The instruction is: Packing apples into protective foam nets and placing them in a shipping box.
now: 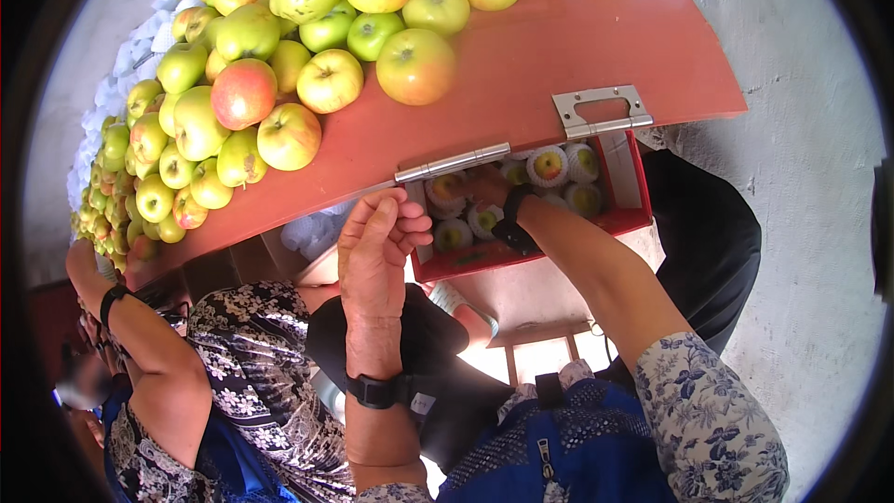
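My left hand (377, 244) is raised just below the table edge, its fingers curled and its thumb against the index finger. I see nothing held in it. My right hand (489, 185) reaches into a red cardboard box (482, 263) under the table edge. Its fingers touch an apple in a white foam net (445, 187); shadow hides whether they grip it. Beside it in the box sit several more apples in foam nets, among them a red-yellow apple (548, 165) and a green apple (485, 220).
A heap of loose apples (248, 31) covers the far left of the red-brown tabletop (559, 35). Metal hinges (454, 162) line its near edge. White foam nets (314, 232) lie below it and behind the heap. Another person's arm (154, 335) is at left; a wall (817, 188) stands right.
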{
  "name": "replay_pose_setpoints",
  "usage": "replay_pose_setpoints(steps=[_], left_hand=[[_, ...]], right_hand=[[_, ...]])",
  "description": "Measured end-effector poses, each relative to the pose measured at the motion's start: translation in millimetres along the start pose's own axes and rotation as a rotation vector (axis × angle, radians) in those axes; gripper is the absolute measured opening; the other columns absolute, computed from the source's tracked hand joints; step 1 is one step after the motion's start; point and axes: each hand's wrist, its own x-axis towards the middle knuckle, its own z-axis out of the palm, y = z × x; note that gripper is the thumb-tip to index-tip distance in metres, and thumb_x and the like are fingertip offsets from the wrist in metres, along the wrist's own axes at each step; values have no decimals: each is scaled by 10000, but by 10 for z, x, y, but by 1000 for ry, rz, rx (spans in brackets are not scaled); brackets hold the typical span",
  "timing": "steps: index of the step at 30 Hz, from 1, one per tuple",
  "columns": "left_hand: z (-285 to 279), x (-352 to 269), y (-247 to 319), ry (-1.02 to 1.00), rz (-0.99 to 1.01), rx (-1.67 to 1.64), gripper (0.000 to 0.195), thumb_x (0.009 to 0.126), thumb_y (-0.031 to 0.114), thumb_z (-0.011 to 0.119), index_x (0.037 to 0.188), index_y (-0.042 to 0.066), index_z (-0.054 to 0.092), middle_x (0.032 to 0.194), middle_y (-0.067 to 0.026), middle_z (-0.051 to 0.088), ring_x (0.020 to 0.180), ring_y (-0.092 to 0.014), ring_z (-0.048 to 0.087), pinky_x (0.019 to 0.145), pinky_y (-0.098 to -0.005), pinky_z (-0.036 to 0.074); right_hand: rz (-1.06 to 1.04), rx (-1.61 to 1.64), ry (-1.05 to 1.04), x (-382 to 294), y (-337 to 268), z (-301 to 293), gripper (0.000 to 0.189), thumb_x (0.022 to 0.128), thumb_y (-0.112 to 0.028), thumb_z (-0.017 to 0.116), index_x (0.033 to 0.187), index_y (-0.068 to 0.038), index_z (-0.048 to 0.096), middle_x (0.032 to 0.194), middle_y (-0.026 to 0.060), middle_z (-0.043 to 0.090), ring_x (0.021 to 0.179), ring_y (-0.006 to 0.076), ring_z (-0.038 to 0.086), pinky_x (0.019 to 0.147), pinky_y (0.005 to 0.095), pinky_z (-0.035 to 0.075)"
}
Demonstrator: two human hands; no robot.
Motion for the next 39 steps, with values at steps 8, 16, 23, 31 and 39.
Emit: replay_pose_setpoints(steps=[8, 16, 23, 31, 39], left_hand=[[-10, 9, -2, 17, 3, 22, 189, 968, 172, 575, 1053, 16, 639, 876, -90, 687, 770, -181, 683, 664, -304, 577], [5, 2, 6, 73, 24, 48, 172, 968, 177, 580, 1044, 36, 641, 840, -65, 686, 700, -150, 676, 623, -287, 575], [26, 34, 5, 71, 41, 56, 162, 963, 177, 584, 1028, 40, 641, 818, -56, 683, 693, -144, 676, 594, -277, 564], [56, 12, -6, -9, 59, 53, 149, 962, 178, 592, 1012, 49, 647, 810, -53, 679, 687, -138, 669, 598, -260, 556], [72, 15, -7, -125, 92, -36, 162, 961, 176, 597, 1035, 43, 653, 827, -56, 687, 705, -140, 671, 614, -257, 561]], right_hand=[[43, -446, -42, -259, -276, -49, 730, 761, -395, 755, 1312, 20, 512, 1206, 212, 600, 963, 293, 668, 572, 348, 597], [-252, -771, -105, -911, -391, -176, 523, 778, -331, 709, 1185, -18, 610, 1043, 184, 668, 876, 298, 665, 755, 388, 531], [-348, -665, -195, -1667, -842, -196, 452, 800, -297, 687, 1140, -7, 624, 983, 185, 680, 893, 316, 658, 783, 386, 508], [-725, -688, -115, -2245, -1621, -212, 357, 797, -191, 679, 1109, -34, 601, 974, 168, 646, 954, 357, 630, 819, 414, 498], [-1146, -1113, 586, -1925, -2151, -151, 478, 770, -104, 695, 1224, -56, 554, 1256, 179, 505, 1160, 359, 499, 909, 472, 470]])
